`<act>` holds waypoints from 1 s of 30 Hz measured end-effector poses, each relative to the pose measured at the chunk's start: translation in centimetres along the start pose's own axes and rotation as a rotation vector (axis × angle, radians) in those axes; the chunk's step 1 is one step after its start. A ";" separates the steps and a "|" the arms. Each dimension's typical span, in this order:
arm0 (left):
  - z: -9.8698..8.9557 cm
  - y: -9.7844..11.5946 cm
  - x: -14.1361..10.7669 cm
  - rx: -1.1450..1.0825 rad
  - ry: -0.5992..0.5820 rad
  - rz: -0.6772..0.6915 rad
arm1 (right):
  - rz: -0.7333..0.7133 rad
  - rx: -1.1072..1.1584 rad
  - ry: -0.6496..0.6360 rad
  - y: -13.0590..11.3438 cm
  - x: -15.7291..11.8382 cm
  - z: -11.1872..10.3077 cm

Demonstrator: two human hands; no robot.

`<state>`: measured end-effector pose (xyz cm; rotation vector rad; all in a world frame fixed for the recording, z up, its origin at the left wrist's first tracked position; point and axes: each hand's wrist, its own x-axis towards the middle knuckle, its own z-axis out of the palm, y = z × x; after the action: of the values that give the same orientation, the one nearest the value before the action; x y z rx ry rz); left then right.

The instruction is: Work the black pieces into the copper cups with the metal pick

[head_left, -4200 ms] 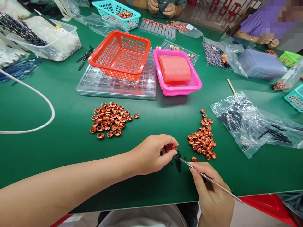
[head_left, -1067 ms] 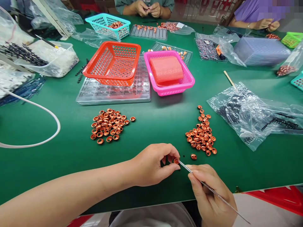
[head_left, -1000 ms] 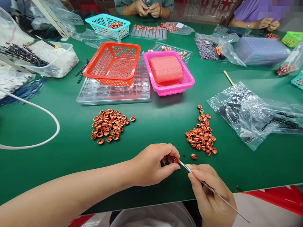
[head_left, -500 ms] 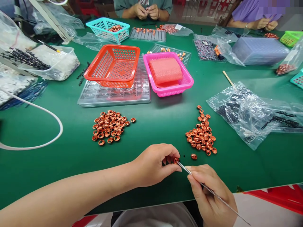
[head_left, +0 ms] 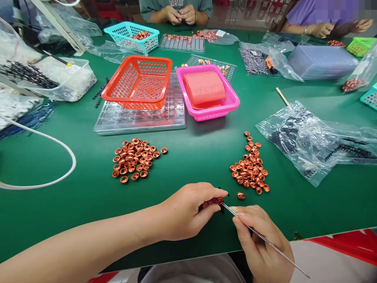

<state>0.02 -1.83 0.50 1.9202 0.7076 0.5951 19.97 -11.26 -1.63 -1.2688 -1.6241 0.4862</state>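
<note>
My left hand (head_left: 191, 210) pinches a small copper-coloured ring piece (head_left: 218, 201) between thumb and fingers, near the table's front edge. Small dark bits show beside its fingertips. A thin metal tool (head_left: 275, 247) lies in the grip of my right hand (head_left: 262, 239), and its tip touches the held piece. Behind and to the right is a pile of copper pieces (head_left: 250, 173), with one single piece (head_left: 240, 195) close to my fingers. Another pile of copper pieces (head_left: 134, 157) sits to the left.
An orange basket (head_left: 108, 94) stands on clear trays (head_left: 138, 127), beside a pink basket (head_left: 235, 104) holding red foam. Plastic bags (head_left: 309, 145) lie at the right, a white cable (head_left: 70, 153) at the left. Two people's hands (head_left: 179, 15) (head_left: 324, 29) work across the table.
My left index finger has stretched forward over the held piece, and the left wrist sits slightly lower. At the far right, the other person's hands have moved apart. The view has shifted slightly.
</note>
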 end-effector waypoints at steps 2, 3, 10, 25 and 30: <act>-0.2 0.0 0.0 0.000 -0.021 -0.017 | 0.007 0.004 0.000 0.1 -0.1 0.0; -0.3 0.0 0.0 0.002 -0.026 -0.027 | 0.006 0.010 0.006 0.1 -0.1 0.0; -0.3 0.0 0.4 0.030 0.044 -0.094 | 0.045 0.030 0.073 -0.2 -0.2 0.2; 0.0 -0.3 0.4 -0.011 0.097 -0.082 | -0.009 -0.049 0.026 -0.4 0.0 0.1; 0.1 -0.3 0.4 -0.009 0.102 -0.077 | -0.027 -0.059 0.024 -0.4 0.0 0.1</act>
<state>0.27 -1.48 0.22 1.8552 0.8387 0.6508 19.65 -11.43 -1.37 -1.2904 -1.6439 0.4075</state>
